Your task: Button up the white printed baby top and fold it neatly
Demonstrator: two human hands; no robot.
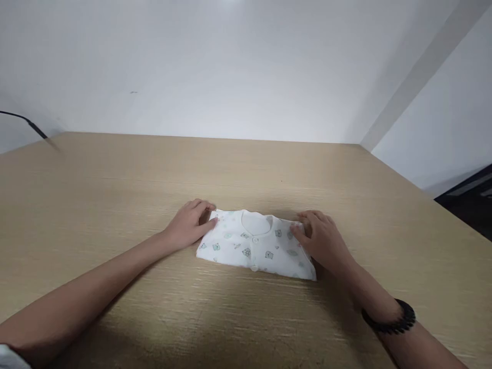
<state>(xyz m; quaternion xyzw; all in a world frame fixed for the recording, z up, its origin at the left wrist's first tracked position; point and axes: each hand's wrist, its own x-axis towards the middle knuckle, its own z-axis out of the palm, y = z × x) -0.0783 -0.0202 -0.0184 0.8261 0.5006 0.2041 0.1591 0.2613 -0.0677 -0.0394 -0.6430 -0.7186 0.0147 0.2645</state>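
Observation:
A small white baby shirt [234, 248] lies folded into a flat, wide bundle on the table. It has a printed pattern of little green animal faces, a round neckline at the far side and buttons down the middle. My left hand [189, 224] grips its far left corner, thumb on top of the cloth and fingers at the far edge. At the opposite corner my right hand [323, 240] has its thumb on the fabric, with the fingers curled round behind the edge. Some fingertips of the right hand are hard to make out.
The light wooden table [161, 164] reaches back to a white wall [230, 77]. A black cable [36, 128] stands at the far left edge. Something dark [469, 197] shows past the right edge. A black beaded bracelet [400, 320] circles my right wrist.

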